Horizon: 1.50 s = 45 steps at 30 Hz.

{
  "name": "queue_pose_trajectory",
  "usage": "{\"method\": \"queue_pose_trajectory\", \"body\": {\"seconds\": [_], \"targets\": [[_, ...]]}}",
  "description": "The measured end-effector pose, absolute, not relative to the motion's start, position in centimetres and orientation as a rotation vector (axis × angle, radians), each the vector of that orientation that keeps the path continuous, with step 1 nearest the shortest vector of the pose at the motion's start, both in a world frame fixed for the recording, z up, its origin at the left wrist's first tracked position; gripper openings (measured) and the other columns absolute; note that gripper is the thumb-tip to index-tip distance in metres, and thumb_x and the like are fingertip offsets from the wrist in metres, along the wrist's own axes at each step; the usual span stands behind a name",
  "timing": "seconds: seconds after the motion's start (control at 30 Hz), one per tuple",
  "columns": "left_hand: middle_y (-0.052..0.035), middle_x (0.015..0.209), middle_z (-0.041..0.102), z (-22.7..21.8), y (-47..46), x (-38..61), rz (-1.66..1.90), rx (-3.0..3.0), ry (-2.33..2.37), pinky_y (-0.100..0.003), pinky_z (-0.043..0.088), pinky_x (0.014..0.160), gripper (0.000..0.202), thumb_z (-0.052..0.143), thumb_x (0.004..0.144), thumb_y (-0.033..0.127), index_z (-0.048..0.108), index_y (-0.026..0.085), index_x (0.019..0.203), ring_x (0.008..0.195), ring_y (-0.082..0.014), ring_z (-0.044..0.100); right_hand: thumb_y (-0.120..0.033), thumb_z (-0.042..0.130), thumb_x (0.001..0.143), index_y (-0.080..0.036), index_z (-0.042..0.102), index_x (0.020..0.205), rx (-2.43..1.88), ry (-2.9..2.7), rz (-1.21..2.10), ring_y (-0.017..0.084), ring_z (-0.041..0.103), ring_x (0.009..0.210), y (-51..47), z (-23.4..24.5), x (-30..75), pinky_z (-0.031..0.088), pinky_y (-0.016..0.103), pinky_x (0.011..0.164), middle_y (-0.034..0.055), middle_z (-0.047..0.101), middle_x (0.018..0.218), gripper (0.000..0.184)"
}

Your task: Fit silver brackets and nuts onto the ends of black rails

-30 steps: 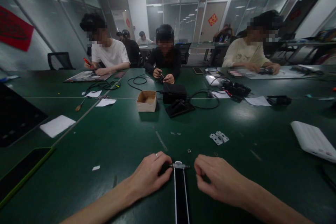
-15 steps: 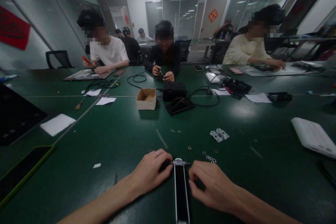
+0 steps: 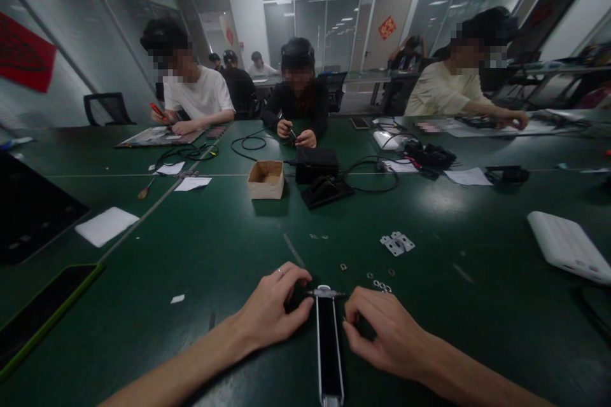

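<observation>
A long, narrow device (image 3: 329, 350) with a black face and silver edges lies on the table between my hands. Across its far end runs a thin metal crossbar (image 3: 326, 293) whose pointed tips stick out on both sides. My left hand (image 3: 272, 302) is at the left tip, thumb and forefinger spread apart around it. Just right of the device, my right hand (image 3: 386, 331) has curled fingers, with thumb and forefinger close together. A tiny bright spot shows at those fingertips, too small to name. Several small metal rings (image 3: 382, 286) lie beyond the right hand.
Flat metal plates with holes (image 3: 397, 243) lie farther back. A small open box (image 3: 266, 181) stands beside a black box-shaped device (image 3: 316, 165) with cables. A phone (image 3: 42, 311) is at left, a white ridged object (image 3: 568, 247) at right. Co-workers sit across the table.
My left thumb and forefinger have spread apart at the left end of the crossbar, the forefinger lifting. My right hand has barely moved. The device stays in place.
</observation>
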<state>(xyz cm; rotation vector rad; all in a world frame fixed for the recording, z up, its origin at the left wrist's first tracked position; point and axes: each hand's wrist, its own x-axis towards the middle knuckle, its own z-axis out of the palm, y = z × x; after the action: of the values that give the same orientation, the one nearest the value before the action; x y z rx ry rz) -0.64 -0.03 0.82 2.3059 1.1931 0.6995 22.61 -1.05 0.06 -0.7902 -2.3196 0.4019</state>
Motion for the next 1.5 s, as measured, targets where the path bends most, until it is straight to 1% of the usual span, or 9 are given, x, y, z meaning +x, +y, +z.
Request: {"method": "queue_pose_trajectory", "body": {"seconds": [0.13,0.23,0.37,0.67,0.83,1.1,1.2,1.33,1.5], "targets": [[-0.0045,0.086,0.06,1.8,-1.0,0.2,0.79,2.336,1.034,-0.023,0.048,0.059,0.016,0.051,0.086,0.02,0.056,0.016,0.1,0.065,-0.0121,0.054,-0.012,0.044,0.081,-0.017,0.051,0.075,-0.687,-2.267,0.355,0.011,0.051,0.056,-1.0,0.0,22.6,0.041,0.022,0.052,0.0015,0.057,0.064,0.01],[-0.0069,0.094,0.062,2.7,-2.3,1.0,0.796,2.36,0.855,-0.024,0.051,0.071,0.014,0.051,0.089,0.018,0.057,0.016,0.101,0.08,-0.015,0.059,-0.012,0.045,0.08,-0.018,0.051,0.077,-0.581,-2.262,0.329,0.012,0.053,0.058,-1.2,0.0,22.5,0.042,0.023,0.056,0.0015,0.06,0.065,0.009],[-0.0066,0.096,0.064,2.7,-3.4,1.7,0.744,2.42,0.724,-0.025,0.051,0.079,0.014,0.047,0.093,0.017,0.059,0.017,0.102,0.087,-0.0157,0.061,-0.01,0.046,0.079,-0.019,0.05,0.077,-0.467,-2.275,0.259,0.011,0.054,0.056,-1.4,0.0,22.3,0.04,0.024,0.054,0.0002,0.06,0.063,0.01],[-0.005,0.087,0.065,2.5,-3.3,1.5,0.737,2.274,0.759,-0.022,0.051,0.07,0.011,0.048,0.094,0.019,0.059,0.017,0.094,0.078,-0.0138,0.061,-0.015,0.046,0.09,-0.018,0.053,0.084,-0.458,-2.306,0.308,0.012,0.057,0.062,-1.2,0.1,22.6,0.041,0.025,0.059,0.0018,0.063,0.07,0.009],[-0.0039,0.086,0.065,3.2,-3.1,1.4,0.694,2.205,0.755,-0.02,0.049,0.068,0.009,0.052,0.092,0.019,0.06,0.016,0.096,0.074,-0.0125,0.061,-0.024,0.046,0.096,-0.017,0.055,0.081,-0.507,-2.286,0.297,0.011,0.054,0.06,-1.2,0.3,22.6,0.039,0.025,0.058,0.0014,0.062,0.068,0.019],[-0.0026,0.08,0.063,3.3,-2.7,1.3,0.68,2.178,0.797,-0.018,0.046,0.059,0.011,0.057,0.09,0.022,0.065,0.015,0.093,0.064,-0.0104,0.057,-0.038,0.044,0.097,-0.016,0.055,0.075,-0.555,-2.232,0.246,0.011,0.053,0.058,-1.2,0.5,22.6,0.038,0.025,0.055,0.0013,0.062,0.065,0.033],[-0.0039,0.083,0.063,3.2,-1.1,0.0,0.691,2.263,0.829,-0.019,0.046,0.059,0.013,0.056,0.088,0.019,0.064,0.014,0.097,0.064,-0.0101,0.057,-0.032,0.044,0.096,-0.016,0.056,0.078,-0.684,-2.221,0.242,0.013,0.055,0.062,-1.1,0.4,22.7,0.041,0.026,0.059,0.0031,0.063,0.069,0.027],[-0.0006,0.076,0.06,2.5,1.1,-1.8,0.58,2.327,1.052,-0.019,0.044,0.057,0.011,0.056,0.085,0.02,0.064,0.015,0.091,0.062,-0.0104,0.054,-0.019,0.046,0.087,-0.013,0.059,0.088,-0.995,-2.241,0.277,0.018,0.056,0.072,-0.9,0.0,22.7,0.043,0.031,0.063,0.0077,0.063,0.081,0.014],[0.0009,0.076,0.062,1.5,1.7,-2.2,0.43,2.302,1.116,-0.019,0.044,0.058,0.011,0.058,0.084,0.02,0.064,0.017,0.092,0.062,-0.0097,0.055,-0.017,0.046,0.084,-0.016,0.06,0.09,-1.19,-2.289,0.272,0.02,0.053,0.076,-0.6,-0.6,22.5,0.041,0.033,0.066,0.0078,0.061,0.084,0.015]]}}
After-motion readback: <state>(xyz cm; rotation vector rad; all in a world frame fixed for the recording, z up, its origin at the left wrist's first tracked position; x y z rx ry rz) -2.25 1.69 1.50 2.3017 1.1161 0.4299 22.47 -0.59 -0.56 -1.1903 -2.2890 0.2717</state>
